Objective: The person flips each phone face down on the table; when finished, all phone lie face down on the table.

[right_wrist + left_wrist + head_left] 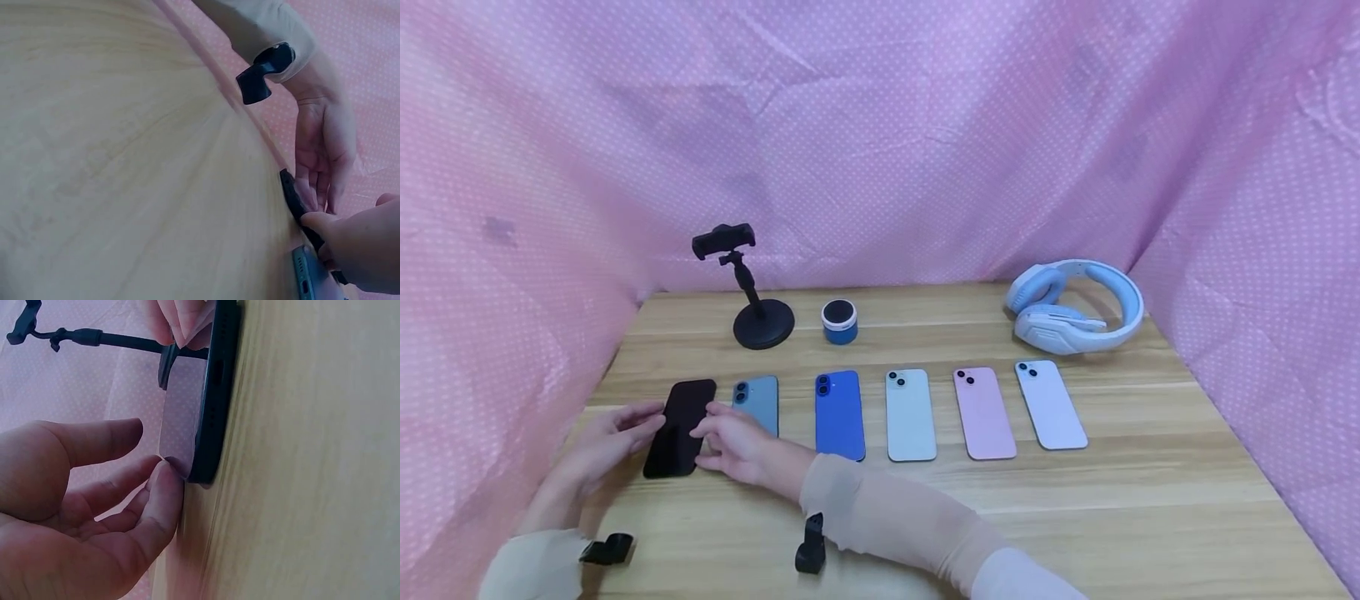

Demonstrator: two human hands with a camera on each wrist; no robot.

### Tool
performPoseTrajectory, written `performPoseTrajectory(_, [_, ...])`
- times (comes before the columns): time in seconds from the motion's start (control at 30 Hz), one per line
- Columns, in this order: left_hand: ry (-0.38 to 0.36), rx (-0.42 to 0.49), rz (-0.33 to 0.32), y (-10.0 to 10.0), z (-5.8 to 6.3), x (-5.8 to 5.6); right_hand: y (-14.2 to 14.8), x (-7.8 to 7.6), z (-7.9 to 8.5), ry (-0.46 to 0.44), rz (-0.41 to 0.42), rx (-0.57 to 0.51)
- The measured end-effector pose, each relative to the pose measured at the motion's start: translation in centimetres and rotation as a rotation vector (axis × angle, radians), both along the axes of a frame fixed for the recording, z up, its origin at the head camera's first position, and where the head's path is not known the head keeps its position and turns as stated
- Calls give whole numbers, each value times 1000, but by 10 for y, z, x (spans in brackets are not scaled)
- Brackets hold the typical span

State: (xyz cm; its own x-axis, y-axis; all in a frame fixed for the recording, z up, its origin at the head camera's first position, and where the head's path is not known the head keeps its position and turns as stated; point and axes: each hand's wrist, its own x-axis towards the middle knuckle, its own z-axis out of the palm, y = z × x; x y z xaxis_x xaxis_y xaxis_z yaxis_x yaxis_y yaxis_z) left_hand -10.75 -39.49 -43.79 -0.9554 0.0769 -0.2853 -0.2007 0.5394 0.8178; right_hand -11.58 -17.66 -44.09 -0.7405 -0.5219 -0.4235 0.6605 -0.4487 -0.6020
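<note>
A black phone (681, 429) lies screen up on the wooden table at the left end of a row of phones. My left hand (612, 437) is at its left side, fingertips right at the edge. In the left wrist view the left thumb (112, 437) stands apart from the phone, while the other fingers meet its near corner. From the right, my right hand (737, 442) reaches across, its thumb and fingertips touching the phone's right edge. The right hand partly covers a grey-blue phone (763, 400) beside it, which lies back up.
Further right lie a blue phone (841, 417), a pale green phone (912, 417), a pink phone (985, 414) and a white phone (1051, 406). Behind them stand a black phone stand (763, 323), a small blue speaker (840, 325) and white-blue headphones (1067, 329). A pink dotted curtain (880, 150) encloses the table.
</note>
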Motion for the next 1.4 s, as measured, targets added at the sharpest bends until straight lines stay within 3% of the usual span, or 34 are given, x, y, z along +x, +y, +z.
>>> performPoseTrajectory(0.23, [24,59,-25,-1,-2,2,0,1,7,-22,-14,-7])
performPoseTrajectory(0.43, [-21,105,-26,-4,3,3,0,1,11,-47,-40,-6])
performPoseTrajectory(0.73, [-70,59,-62,-5,10,0,6,-4,20,-24,-67,-12])
performPoseTrajectory(0.93, [-70,77,-83,-1,10,-8,10,-10,14,4,-88,-38])
performPoseTrajectory(1.17, [-86,184,-101,1,8,-7,12,-16,9,97,-13,-50])
performPoseTrajectory(1.4, [-131,197,-113,7,8,-8,8,-21,5,138,57,-20])
